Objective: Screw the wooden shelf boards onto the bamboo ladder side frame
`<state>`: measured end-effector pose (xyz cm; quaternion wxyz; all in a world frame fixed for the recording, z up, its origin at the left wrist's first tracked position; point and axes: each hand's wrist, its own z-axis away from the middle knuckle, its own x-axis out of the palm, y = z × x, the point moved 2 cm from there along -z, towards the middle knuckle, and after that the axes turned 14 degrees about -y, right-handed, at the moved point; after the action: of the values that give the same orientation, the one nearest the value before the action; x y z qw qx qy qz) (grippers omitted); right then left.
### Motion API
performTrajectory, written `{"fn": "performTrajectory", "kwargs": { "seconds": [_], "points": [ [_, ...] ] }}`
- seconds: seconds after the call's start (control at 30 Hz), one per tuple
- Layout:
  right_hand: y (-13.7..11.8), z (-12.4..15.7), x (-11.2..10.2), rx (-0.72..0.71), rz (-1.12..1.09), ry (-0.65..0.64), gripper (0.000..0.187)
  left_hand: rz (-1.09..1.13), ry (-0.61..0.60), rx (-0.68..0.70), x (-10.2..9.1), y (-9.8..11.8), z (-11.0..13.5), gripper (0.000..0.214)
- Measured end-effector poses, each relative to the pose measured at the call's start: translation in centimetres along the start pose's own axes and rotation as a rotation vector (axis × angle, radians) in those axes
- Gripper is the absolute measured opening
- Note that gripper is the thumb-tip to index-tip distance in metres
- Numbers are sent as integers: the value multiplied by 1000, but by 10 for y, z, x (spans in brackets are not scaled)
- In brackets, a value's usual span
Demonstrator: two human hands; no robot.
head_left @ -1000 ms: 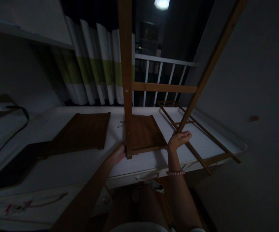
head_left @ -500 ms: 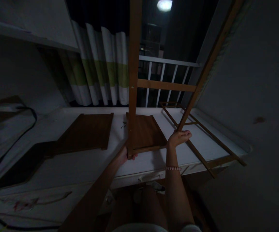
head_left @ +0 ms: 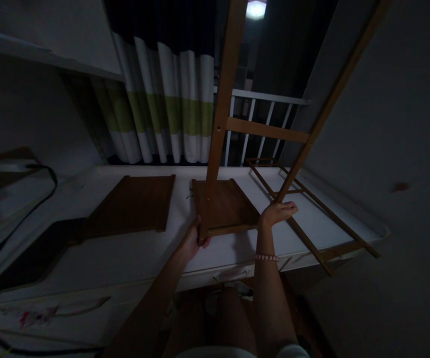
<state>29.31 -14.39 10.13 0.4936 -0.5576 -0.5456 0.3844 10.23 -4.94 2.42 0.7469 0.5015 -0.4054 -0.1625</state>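
Just beyond your left hand [head_left: 196, 237] a brown rectangular wooden panel [head_left: 233, 201] lies flat on the white table [head_left: 132, 256], right under the piece you hold. A second brown wooden panel [head_left: 132, 204] lies well off to that hand's left, and a darker flat board [head_left: 32, 253] lies further left again. To the right of your right hand [head_left: 276, 211] a thin brown wooden frame [head_left: 311, 219] lies flat on the table, and its near rail passes just under that hand. Far beyond both hands hang a white curtain with a green band [head_left: 170, 114] and a white railing [head_left: 259, 119]. A black cable [head_left: 32, 194] curls far to the left. Between your hands the light-brown wooden ladder-shaped frame [head_left: 267, 131] stands with its feet on the table. Its long axis runs up and away from you, leaning to the right, and its top goes out of view. Your left hand is wrapped shut round the foot of its left upright, and your right hand, with a bead bracelet [head_left: 266, 257] at the wrist, is curled closed round the lower end of its right upright. Counted: two frames, one standing and one flat; three flat boards; one crossbar in view on the standing frame.
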Motion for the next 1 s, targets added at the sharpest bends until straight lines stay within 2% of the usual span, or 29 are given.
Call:
{"fn": "performTrajectory", "kwargs": {
  "seconds": [0.17,0.33,0.5,0.67,0.8,1.0],
  "points": [
    [8,-5,3,-61,31,13,6,-7,57,59,4,-1,1,35],
    [11,-4,8,-38,-28,51,8,-4,73,105,7,-3,4,32],
    [14,-5,12,28,-93,-53,13,43,67,158,5,-4,2,31],
    [19,-8,14,-32,-172,-105,10,54,32,157,3,-4,-3,26],
    [23,-12,14,-31,-264,-208,12,62,14,154,4,-3,-4,23],
    [28,-28,6,-127,-317,-305,16,69,11,156,5,-1,-4,21]
  ]
}}
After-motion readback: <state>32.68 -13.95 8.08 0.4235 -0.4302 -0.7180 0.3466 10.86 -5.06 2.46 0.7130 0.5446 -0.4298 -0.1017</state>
